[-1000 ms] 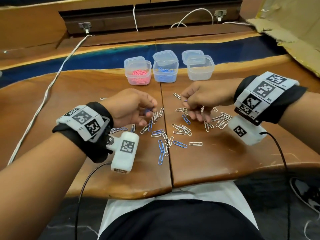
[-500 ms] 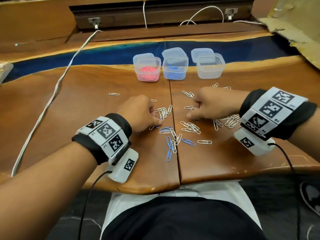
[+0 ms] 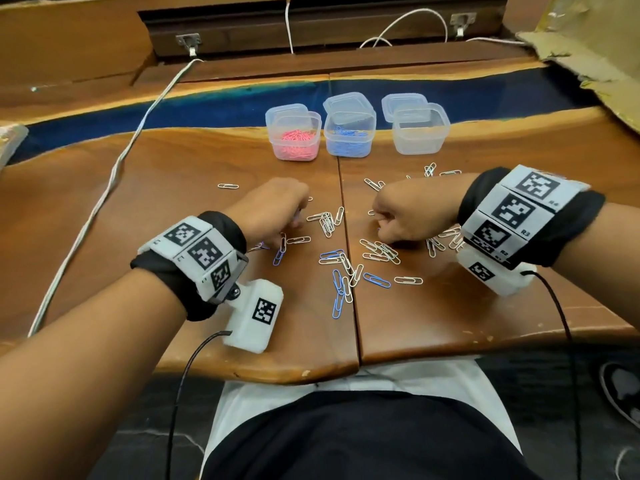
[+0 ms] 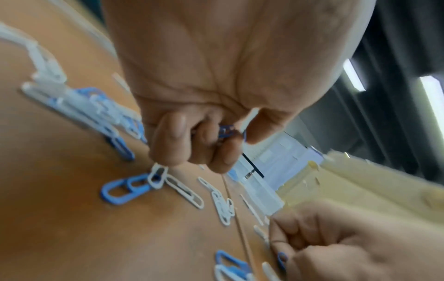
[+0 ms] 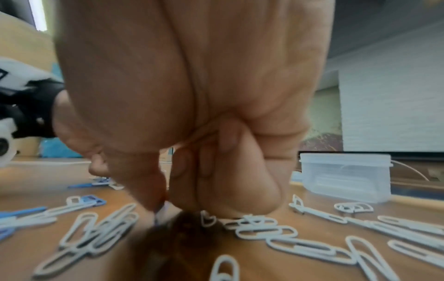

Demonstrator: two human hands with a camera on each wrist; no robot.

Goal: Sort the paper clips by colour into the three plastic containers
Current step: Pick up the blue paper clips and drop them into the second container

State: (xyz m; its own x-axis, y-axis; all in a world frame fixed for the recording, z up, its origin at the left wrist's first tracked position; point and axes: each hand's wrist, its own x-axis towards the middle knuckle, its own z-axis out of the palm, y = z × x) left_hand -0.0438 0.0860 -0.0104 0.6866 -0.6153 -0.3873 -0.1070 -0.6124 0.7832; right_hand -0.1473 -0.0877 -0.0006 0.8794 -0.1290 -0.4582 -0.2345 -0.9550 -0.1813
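White paper clips (image 3: 381, 252) and blue paper clips (image 3: 337, 296) lie scattered on the wooden table (image 3: 173, 237). Behind them stand three clear containers: one with pink clips (image 3: 294, 138), one with blue clips (image 3: 349, 135), one with nothing visible inside (image 3: 420, 131). My left hand (image 3: 291, 230) is down on the pile's left side, its fingers curled round blue clips (image 4: 225, 131). My right hand (image 3: 382, 226) is low over the pile's right side. Its thumb and forefinger pinch a blue clip (image 4: 282, 256) at the table surface; in the right wrist view the right hand (image 5: 165, 201) hides that clip.
Container lids (image 3: 403, 103) lie behind the tubs. A white cable (image 3: 114, 174) runs along the table's left side. More white clips (image 3: 429, 169) lie behind my right wrist, and a lone one (image 3: 228, 186) sits to the left. Cardboard (image 3: 588, 46) is at the far right.
Both hands have dropped lower onto the pile. The left hand has curled tighter round its blue clips, and the right hand's fingertips have come down to the table.
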